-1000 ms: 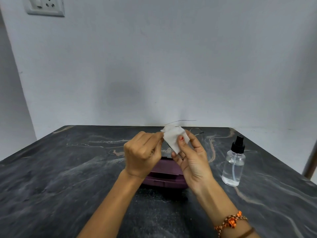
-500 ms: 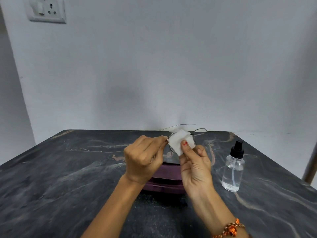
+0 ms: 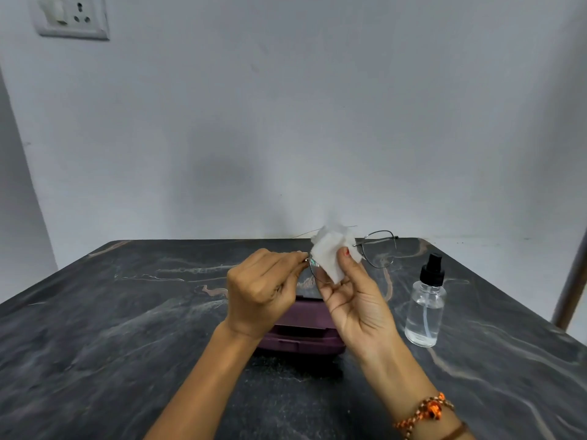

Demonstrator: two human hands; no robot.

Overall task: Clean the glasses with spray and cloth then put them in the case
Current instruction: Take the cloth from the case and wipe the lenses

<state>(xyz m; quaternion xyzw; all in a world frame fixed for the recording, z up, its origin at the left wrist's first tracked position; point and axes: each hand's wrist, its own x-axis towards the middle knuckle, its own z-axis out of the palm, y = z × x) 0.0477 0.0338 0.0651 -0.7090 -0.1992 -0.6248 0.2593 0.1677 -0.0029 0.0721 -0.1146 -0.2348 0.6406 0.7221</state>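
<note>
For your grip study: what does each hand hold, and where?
Left hand pinches the glasses at the frame's left end; right hand pinches the cloth over one lens.

There are no words or numbers to read here, not even on the spray bottle [image 3: 425,309].

A white switch-and-socket plate [image 3: 72,16] sits on the grey wall [image 3: 317,106] at upper left; a dark marbled table [image 3: 111,328] fills the lower frame.

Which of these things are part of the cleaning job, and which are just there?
Part of the job:
thin wire-framed glasses
white cloth
clear spray bottle with black nozzle
purple glasses case

Just there:
white wall socket
orange beaded bracelet
</note>
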